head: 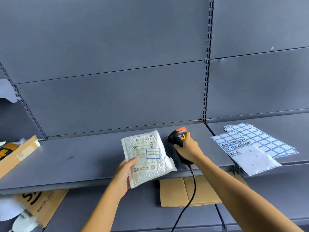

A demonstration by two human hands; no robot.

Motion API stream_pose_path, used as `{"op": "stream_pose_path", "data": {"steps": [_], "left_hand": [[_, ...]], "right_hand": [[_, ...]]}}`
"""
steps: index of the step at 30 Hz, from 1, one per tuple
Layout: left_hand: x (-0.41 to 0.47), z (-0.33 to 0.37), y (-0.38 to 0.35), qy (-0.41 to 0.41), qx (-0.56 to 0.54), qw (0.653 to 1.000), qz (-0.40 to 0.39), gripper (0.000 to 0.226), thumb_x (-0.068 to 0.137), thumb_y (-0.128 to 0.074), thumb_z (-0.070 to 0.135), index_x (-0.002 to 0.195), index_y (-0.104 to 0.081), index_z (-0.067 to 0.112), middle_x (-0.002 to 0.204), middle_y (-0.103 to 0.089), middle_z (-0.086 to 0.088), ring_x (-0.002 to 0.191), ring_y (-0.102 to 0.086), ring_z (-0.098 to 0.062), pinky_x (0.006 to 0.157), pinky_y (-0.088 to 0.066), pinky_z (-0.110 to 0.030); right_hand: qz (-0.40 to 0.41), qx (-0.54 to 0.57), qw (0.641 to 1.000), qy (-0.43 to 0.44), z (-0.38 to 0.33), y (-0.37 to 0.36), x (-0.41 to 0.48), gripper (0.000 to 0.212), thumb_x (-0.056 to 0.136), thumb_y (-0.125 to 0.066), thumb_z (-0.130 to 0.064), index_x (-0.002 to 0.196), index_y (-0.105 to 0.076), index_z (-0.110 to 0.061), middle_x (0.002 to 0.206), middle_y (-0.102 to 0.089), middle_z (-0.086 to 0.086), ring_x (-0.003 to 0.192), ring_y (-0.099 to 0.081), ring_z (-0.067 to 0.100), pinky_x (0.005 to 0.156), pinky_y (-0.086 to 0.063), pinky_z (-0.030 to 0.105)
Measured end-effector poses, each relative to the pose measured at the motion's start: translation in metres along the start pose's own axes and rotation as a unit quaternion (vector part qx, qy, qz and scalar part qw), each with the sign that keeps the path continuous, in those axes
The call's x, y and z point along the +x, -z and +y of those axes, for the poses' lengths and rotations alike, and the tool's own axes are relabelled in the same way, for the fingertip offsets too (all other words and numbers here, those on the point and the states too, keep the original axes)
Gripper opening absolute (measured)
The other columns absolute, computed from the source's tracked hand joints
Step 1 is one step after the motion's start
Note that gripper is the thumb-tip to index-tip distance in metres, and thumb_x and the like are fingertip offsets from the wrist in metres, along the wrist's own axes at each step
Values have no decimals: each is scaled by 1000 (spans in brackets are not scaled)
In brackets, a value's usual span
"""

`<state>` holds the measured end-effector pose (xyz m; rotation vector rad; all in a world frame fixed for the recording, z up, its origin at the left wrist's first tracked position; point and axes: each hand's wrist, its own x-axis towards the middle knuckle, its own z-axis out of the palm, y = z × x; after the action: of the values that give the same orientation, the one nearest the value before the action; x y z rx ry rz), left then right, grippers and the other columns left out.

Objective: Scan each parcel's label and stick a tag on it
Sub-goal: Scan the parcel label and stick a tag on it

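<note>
Head view: left hand [124,174] holds a white crinkled plastic mailer parcel [147,171] by its lower-left corner, thumb pressed flat on the top face, other fingers hidden beneath so can't tell how they lie. Parcel is tilted, face up, over the front part of the grey metal shelf [80,158], its lower end overhanging the shelf edge; contact with the shelf can't be told. Printed white shipping label [142,146] with barcode faces the camera, and a blue-bordered rectangular tag [153,153] is stuck on it. Right hand [188,150] grips a black handheld barcode scanner with orange top [176,138], fingers curled round the handle, thumb up by the yellow button. Scanner head is just beside the parcel's upper-right corner, not touching. Black scanner cable [190,191] drops past the shelf edge. Fanned stack of blue-bordered sticker sheets [260,141] lies on the neighbouring shelf section to the right, some tags handwritten, front corner overhanging. Flat brown cardboard piece [177,191] sits on the lower shelf under the parcel. Brown cardboard box [18,153] at the far left of the shelf.
</note>
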<state>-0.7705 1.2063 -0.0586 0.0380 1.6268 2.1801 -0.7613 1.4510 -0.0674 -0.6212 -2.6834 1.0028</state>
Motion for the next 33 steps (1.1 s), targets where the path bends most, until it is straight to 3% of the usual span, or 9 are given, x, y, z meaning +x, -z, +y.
{"op": "stream_pose_path", "data": {"steps": [6, 10, 15, 18, 21, 26, 30, 31, 33], "left_hand": [[18, -5, -45, 23, 28, 999, -29, 31, 93, -55, 20, 122, -57, 7, 114, -68, -14, 102, -66, -30, 72, -57, -39], [32, -7, -83, 19, 53, 996, -63, 35, 93, -54, 20, 124, -56, 5, 116, -67, -17, 105, -64, -33, 81, -56, -44], [32, -17, -139, -10, 133, 986, -102, 22, 92, -59, 22, 113, -58, 13, 108, -68, -9, 97, -67, -25, 82, -56, -42], [36, -31, -172, -37, 228, 964, -130, 27, 95, -55, 22, 122, -53, 18, 114, -66, -2, 100, -64, -19, 87, -54, -43], [47, -45, -194, -62, 357, 928, -87, 49, 92, -53, 26, 135, -35, 11, 128, -54, -6, 108, -58, -23, 90, -52, -41], [49, -56, -207, -140, 489, 861, -1, 71, 91, -47, 7, 148, -5, 1, 148, -16, -21, 125, -39, -35, 102, -35, -34], [44, -57, -210, -302, 692, 656, 12, 50, 87, -51, 12, 136, -42, 12, 149, -24, -11, 131, -27, -32, 105, -24, -38], [42, -57, -215, -337, 694, 636, -15, 42, 87, -50, 10, 128, -52, 16, 144, -35, -5, 129, -30, -28, 103, -23, -36], [38, -59, -232, -378, 662, 640, -98, 34, 88, -46, 8, 117, -62, 19, 129, -53, 1, 121, -38, -23, 99, -26, -32]], "right_hand": [[125, 10, 991, 37, 57, 50, -9, 24, 87, -58, -14, 111, -61, -9, 111, -62, 8, 104, -57, 27, 83, -45, 31], [177, -33, 983, -40, 107, 102, -22, 18, 86, -54, -13, 74, -64, -21, 93, -70, 12, 90, -63, 34, 71, -44, 32], [156, -80, 978, -112, 164, 141, -36, 17, 86, -57, -14, 94, -72, -11, 99, -72, 11, 94, -63, 33, 79, -51, 34], [125, -92, 982, -105, 179, 143, -42, 19, 84, -62, -18, 99, -72, -17, 104, -71, 3, 99, -62, 26, 81, -47, 30], [118, -128, 981, -88, 184, 140, -45, 20, 84, -63, -27, 103, -71, -26, 112, -66, 1, 108, -56, 26, 85, -45, 31], [94, -218, 970, -44, 177, 135, -42, 23, 92, -54, -44, 112, -65, -41, 125, -53, -3, 119, -40, 26, 95, -34, 38], [72, -250, 965, -21, 174, 131, -39, 27, 95, -46, -44, 118, -60, -46, 131, -47, -5, 123, -37, 24, 98, -31, 39], [75, -244, 967, -24, 175, 131, -39, 28, 95, -46, -43, 119, -60, -45, 132, -47, -4, 123, -37, 25, 98, -31, 39], [102, -210, 971, -49, 178, 133, -39, 32, 95, -48, -42, 125, -57, -41, 136, -46, -1, 124, -38, 28, 99, -32, 39]]}}
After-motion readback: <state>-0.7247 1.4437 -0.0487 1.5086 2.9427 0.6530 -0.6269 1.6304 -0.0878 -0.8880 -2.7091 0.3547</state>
